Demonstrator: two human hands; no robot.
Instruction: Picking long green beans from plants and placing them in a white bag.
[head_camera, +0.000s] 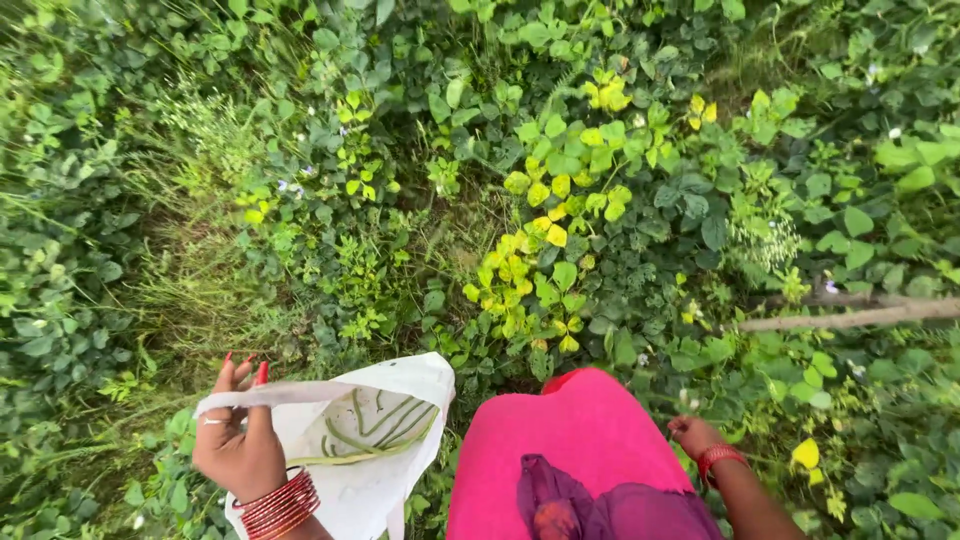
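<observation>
The left hand (236, 440) is raised at the lower left, palm toward the camera, fingers loosely spread and pointing upward, with red-painted nails; the white strap handle of a white plastic carrier bag (385, 470) runs across its fingers, so the hand carries the bag by that strap rather than clenching it; a stack of red bangles (280, 505) circles the left wrist. The bag hangs open just right of the hand, its mouth tilted toward the camera; inside lie several long, thin green bean pods (375, 425), curved and overlapping against the pale lining. The right hand (692, 434) sits low at the lower right, beside a bright pink cloth garment (570, 450) that fills the bottom centre; its fingers curl inward among the leaves, though whether they pinch anything is too small to tell; a red band (720, 458) wraps that wrist. All around spreads a dense green ground cover of broad leaves (480, 180), with a patch of yellow-green leaves (545, 235) near the middle and thin grass (190, 290) at the left; a bare grey-brown stick (850, 318) lies across the plants at the right edge, well apart from both hands.
</observation>
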